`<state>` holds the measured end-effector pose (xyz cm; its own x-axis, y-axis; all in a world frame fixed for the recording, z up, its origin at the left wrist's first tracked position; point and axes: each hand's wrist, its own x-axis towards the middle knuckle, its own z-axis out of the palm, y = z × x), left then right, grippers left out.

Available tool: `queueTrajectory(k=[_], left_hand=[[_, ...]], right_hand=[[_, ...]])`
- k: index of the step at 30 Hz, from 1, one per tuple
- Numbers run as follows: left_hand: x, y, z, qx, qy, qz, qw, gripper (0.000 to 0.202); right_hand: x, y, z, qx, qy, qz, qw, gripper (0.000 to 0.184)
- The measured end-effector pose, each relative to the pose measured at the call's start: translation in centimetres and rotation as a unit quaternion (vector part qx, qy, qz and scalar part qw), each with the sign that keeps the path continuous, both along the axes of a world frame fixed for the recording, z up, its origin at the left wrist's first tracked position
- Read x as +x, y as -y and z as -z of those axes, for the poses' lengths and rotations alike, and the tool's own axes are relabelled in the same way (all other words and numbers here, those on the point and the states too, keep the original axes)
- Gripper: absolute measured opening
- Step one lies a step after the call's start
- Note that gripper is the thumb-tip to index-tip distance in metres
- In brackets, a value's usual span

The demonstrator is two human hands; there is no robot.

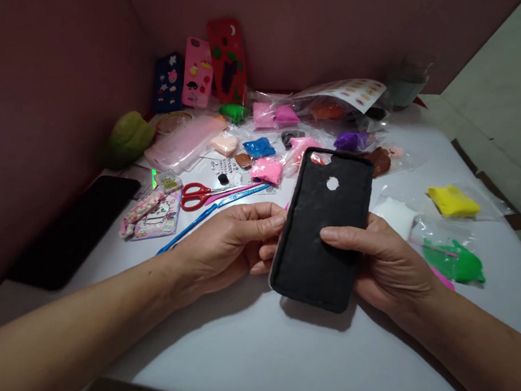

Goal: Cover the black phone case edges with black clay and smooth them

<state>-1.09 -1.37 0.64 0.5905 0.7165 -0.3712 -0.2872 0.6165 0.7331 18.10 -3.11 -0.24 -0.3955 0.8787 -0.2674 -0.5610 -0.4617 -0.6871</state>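
Note:
A black clay-covered phone case [325, 228] with a round hole near its top is held just above the white table [270, 360], in the middle of the view. My left hand [227, 242] grips its left edge with the fingers curled under it. My right hand [384, 266] holds the right side, thumb pressed flat across the black face.
Bags of coloured clay lie behind: pink [266, 170], blue [259, 147], purple [351, 140], yellow [452, 200], green [457, 262]. Red scissors [197, 194], a blue stick tool [211, 212], a dark phone [75, 228] sit left. Decorated cases [198, 73] lean on the maroon wall.

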Motion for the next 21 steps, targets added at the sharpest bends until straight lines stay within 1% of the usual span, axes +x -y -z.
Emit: queueTrajectory(k=[2,5,7,11,16,18,21], left_hand=[[0.08,0.07,-0.04,0.003,-0.005,-0.005,1.000,0.021],[0.07,0.09,-0.07,0.011,-0.007,-0.018,1.000,0.021],[-0.02,0.05,-0.03,0.018,-0.007,-0.022,1.000,0.021],[-0.23,-0.08,0.07,0.022,-0.008,-0.016,1.000,0.019],[-0.15,0.04,-0.29,0.036,-0.051,-0.045,0.997,0.024],[-0.03,0.19,-0.48,0.049,-0.080,-0.051,0.994,0.027],[0.15,0.45,-0.57,0.071,-0.123,-0.050,0.989,0.028]], right_hand=[[0.04,0.13,-0.04,0.006,-0.008,-0.014,1.000,0.019],[-0.08,0.36,-0.17,0.009,-0.030,-0.061,0.998,0.023],[-0.20,0.47,-0.21,0.011,-0.034,-0.078,0.996,0.025],[-0.32,0.45,-0.12,0.003,-0.006,-0.056,0.998,0.027],[-0.40,0.31,-0.06,-0.001,0.044,-0.020,0.999,0.029],[-0.41,0.32,0.06,0.011,0.056,-0.018,0.998,0.027],[-0.28,0.47,0.43,0.042,0.073,-0.036,0.996,0.026]])
